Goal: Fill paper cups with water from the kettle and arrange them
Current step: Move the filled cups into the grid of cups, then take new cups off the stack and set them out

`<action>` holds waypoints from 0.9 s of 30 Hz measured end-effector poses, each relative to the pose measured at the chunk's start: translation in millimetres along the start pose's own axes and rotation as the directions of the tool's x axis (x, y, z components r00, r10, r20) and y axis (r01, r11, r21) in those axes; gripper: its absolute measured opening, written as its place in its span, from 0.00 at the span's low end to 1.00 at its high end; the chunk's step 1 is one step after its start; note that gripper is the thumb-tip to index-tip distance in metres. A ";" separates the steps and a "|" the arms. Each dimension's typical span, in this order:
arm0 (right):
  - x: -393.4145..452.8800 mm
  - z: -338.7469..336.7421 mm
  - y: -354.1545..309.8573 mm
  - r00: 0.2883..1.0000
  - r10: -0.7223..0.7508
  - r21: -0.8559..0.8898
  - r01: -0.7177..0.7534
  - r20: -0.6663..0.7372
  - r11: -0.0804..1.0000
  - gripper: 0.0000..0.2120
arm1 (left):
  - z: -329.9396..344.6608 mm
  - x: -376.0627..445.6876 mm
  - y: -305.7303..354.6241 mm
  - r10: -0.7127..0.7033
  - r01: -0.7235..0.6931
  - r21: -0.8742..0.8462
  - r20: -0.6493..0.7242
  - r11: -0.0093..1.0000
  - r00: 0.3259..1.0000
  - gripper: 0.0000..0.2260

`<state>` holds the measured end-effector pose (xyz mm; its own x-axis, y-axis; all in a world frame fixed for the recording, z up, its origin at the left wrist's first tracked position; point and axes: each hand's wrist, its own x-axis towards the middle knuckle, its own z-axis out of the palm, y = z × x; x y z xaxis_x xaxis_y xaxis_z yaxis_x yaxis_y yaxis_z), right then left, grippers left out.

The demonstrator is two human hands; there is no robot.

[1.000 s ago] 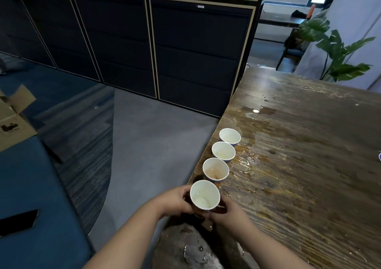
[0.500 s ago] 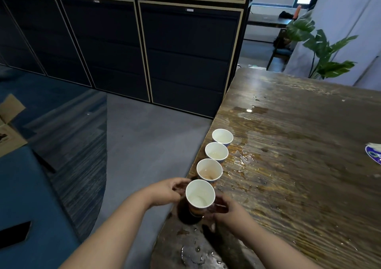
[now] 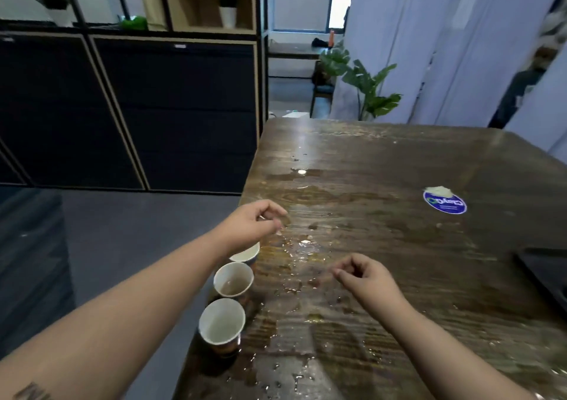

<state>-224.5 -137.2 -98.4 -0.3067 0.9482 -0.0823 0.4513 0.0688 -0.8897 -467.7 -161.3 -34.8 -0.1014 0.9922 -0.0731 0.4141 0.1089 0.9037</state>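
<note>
1. Three paper cups show along the worktop's (image 3: 383, 160) left edge: the near cup (image 3: 221, 323), the middle cup (image 3: 233, 280) and the far cup (image 3: 245, 254), half hidden under my left wrist.
2. Two hands hover above the wet wood. My left hand (image 3: 254, 224) hangs just past the far cup, fingers loosely curled, holding nothing.
3. My right hand (image 3: 365, 277) floats right of the row, well apart from it, fingers loosely curled, holding nothing.
4. One blue round sticker (image 3: 445, 201) lies far right.
</note>
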 end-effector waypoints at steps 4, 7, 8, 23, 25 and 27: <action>-9.5 -62.6 2.6 0.979 -0.024 0.007 0.026 -0.204 1.000 0.07 | 64.3 31.5 45.4 0.088 -0.082 -0.120 0.040 0.989 0.995 0.07; -22.9 -116.8 12.1 0.949 -0.009 -0.020 0.003 -0.314 1.000 0.06 | 117.2 50.4 77.8 0.136 -0.124 -0.246 0.030 0.961 0.990 0.10; -27.9 -135.8 17.8 0.931 -0.009 -0.029 -0.001 -0.364 1.000 0.07 | 135.4 56.3 88.8 0.146 -0.134 -0.292 0.022 0.947 0.989 0.11; -71.8 -401.9 102.1 0.702 -0.083 -0.323 -0.218 -0.708 0.921 0.09 | 410.9 105.5 217.1 0.215 -0.133 -0.373 0.187 0.918 0.959 0.10; -64.8 -427.1 108.3 0.731 -0.130 -0.414 -0.221 -0.669 0.883 0.07 | 440.6 112.8 232.7 0.197 -0.116 -0.347 0.207 0.931 0.958 0.14; -56.8 -450.4 115.6 0.757 -0.177 -0.515 -0.235 -0.629 0.824 0.05 | 471.8 121.1 244.8 0.153 -0.066 -0.301 0.276 0.951 0.949 0.18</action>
<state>222.5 -43.5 5.7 0.2148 0.9005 0.3780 0.8756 -0.0061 -0.4830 48.1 14.4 -21.4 0.2166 0.9751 -0.0472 0.1287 0.0194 0.9915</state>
